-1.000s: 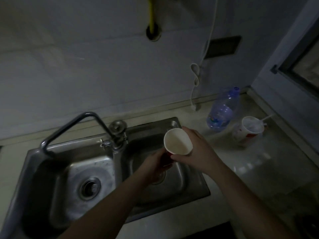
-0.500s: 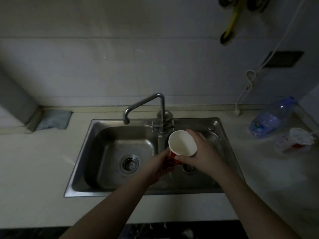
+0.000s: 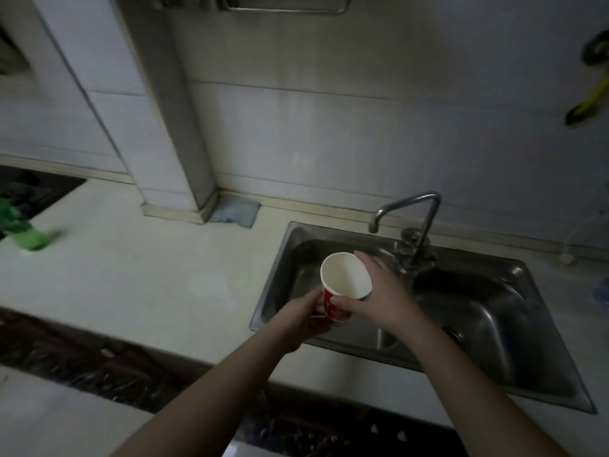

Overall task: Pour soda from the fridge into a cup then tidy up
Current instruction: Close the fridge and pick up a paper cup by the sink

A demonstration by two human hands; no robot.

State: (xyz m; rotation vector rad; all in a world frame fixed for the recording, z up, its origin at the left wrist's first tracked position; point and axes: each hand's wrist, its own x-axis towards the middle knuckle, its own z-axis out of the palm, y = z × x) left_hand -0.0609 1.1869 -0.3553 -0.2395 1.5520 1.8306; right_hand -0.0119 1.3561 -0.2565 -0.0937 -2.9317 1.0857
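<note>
A red paper cup with a white inside is held tilted toward me over the left edge of the steel sink. My right hand grips its rim and side. My left hand holds its red base from below. The cup looks empty. At the far left of the counter lies a blurred green bottle, far from both hands.
A curved tap stands behind the sink. A grey cloth lies at the wall corner beside a white pillar. Pale countertop stretches left; a dark hob sits at the far left.
The view has swung left: the sink now sits right of centre, and the clear bottle and second cup have left view. Both hands keep hold of the cup, moved left over the sink's edge.
</note>
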